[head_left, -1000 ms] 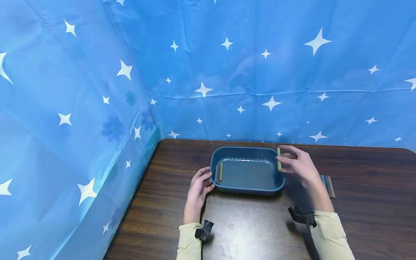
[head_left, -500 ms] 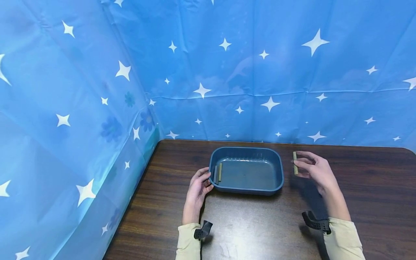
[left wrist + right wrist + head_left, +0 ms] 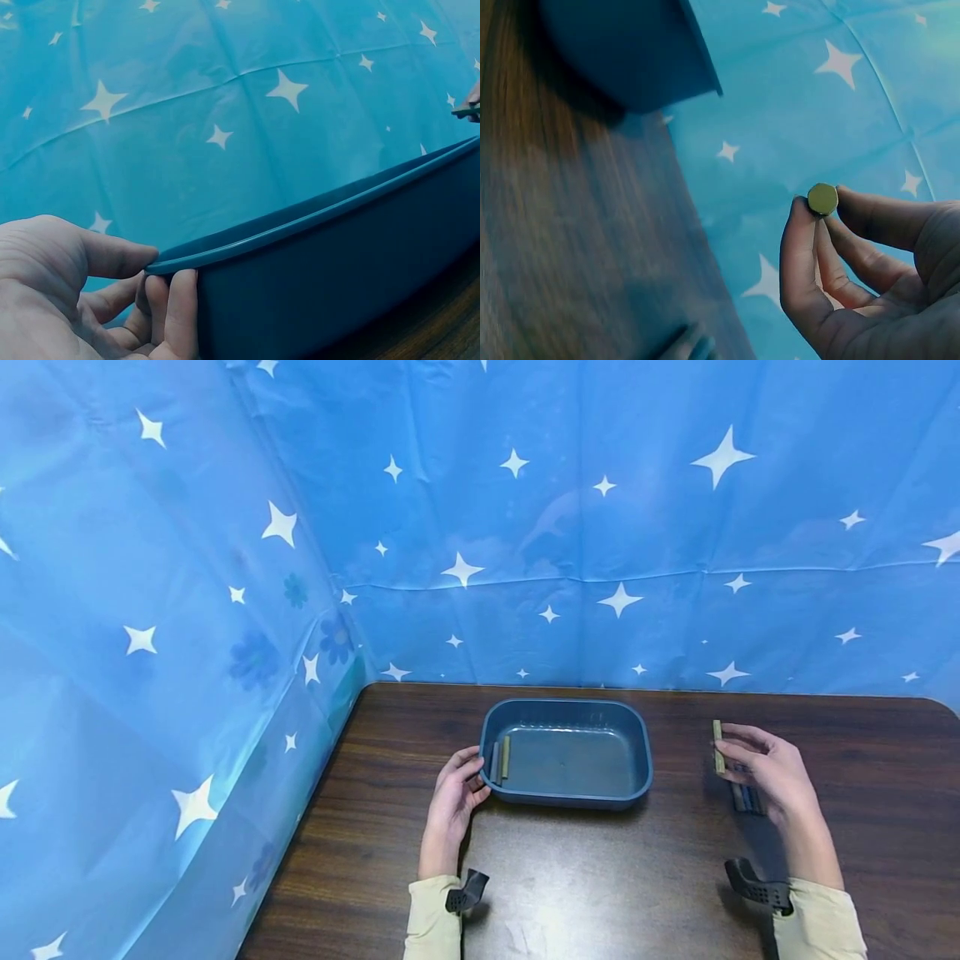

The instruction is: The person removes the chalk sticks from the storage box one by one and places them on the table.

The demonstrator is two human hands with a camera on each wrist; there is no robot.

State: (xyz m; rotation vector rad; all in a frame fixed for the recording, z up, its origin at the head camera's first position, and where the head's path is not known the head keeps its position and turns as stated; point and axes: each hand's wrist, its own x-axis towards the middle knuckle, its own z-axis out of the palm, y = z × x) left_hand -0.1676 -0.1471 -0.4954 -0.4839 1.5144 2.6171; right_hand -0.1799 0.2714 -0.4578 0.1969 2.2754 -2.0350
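– Where's the stick against your fingers?
– I hold the yellowish stick [image 3: 717, 735] pinched between thumb and fingertips of my right hand [image 3: 776, 777], at its left side.
– And how does it point?
– Its long axis runs near to far, the far end slightly left.
– Edges, room?
– Tabletop [image 3: 678, 843] separates it from the right edge of the tray [image 3: 562, 797]. My left hand [image 3: 450, 793] is clamped on the tray's left rim. Dark sticks [image 3: 741, 799] lie just nearer, partly hidden.

Olive stick [image 3: 823, 199] between pinching fingers [image 3: 798, 262]
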